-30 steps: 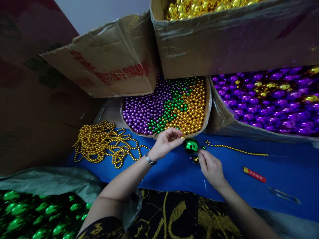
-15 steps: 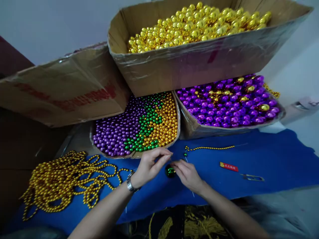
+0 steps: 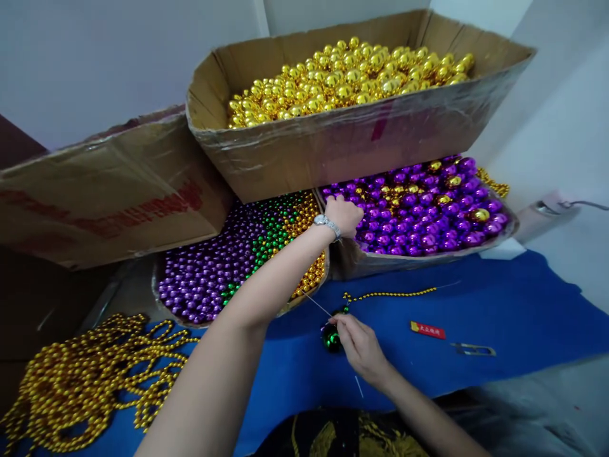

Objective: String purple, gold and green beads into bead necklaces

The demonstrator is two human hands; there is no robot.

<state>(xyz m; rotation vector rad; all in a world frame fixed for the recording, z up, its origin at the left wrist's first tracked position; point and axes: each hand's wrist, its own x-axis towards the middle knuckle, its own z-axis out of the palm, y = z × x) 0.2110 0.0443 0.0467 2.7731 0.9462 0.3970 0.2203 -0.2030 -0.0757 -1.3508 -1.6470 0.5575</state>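
Observation:
My left hand (image 3: 343, 216), a metal watch (image 3: 328, 223) on its wrist, reaches over the left edge of the box of shiny purple balls (image 3: 428, 216). Its fingertips are out of sight, so what it touches there cannot be told. Lower down, my right hand (image 3: 360, 348) pinches a thin white string (image 3: 316, 303) between thumb and fingers. The string's free end sticks out up and to the left. Just beside those fingertips lies a large green ball (image 3: 331, 338), partly covered by the hand. A short strand of small gold beads (image 3: 394, 294) lies behind it.
A carton of big gold balls (image 3: 361, 136) rests above the other boxes. Small purple, green and gold beads (image 3: 209, 273) fill the lower box. Gold bead chains (image 3: 80, 381) heap at left. On the blue cloth (image 3: 533, 304) lie a red packet (image 3: 427, 330) and thread snips (image 3: 473, 350).
My left hand has left the green ball and moved up and right to the purple balls. My right hand stays near the green ball. The view has shifted slightly.

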